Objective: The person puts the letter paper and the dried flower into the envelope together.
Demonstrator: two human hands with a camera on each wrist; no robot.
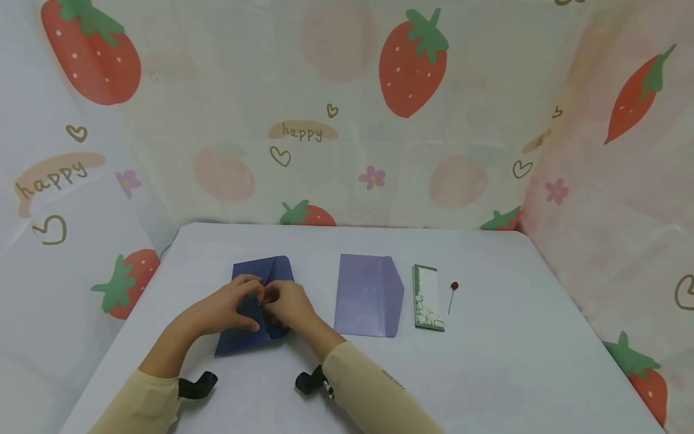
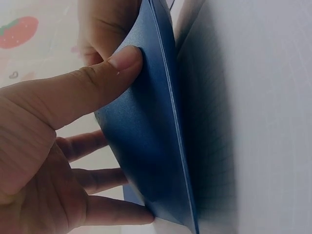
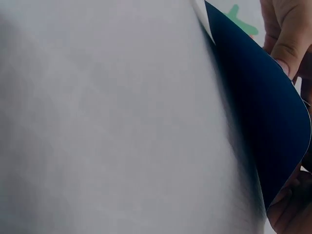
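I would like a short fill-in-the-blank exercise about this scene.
The left hand and right hand touch the blue envelope, to the ____ of the purple envelope.
The card has a ____ left edge.
The thin stick has a dark ____ head.
The back cloth shows the word ____.

Missing words: left; green; red; happy.

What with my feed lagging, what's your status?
Left hand and right hand on blue envelope; flap open; lilac envelope off right, nothing visibly blocking.

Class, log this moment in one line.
left hand: grips navy envelope | right hand: at flap | nearby: lilac envelope, floral card, red-topped stem
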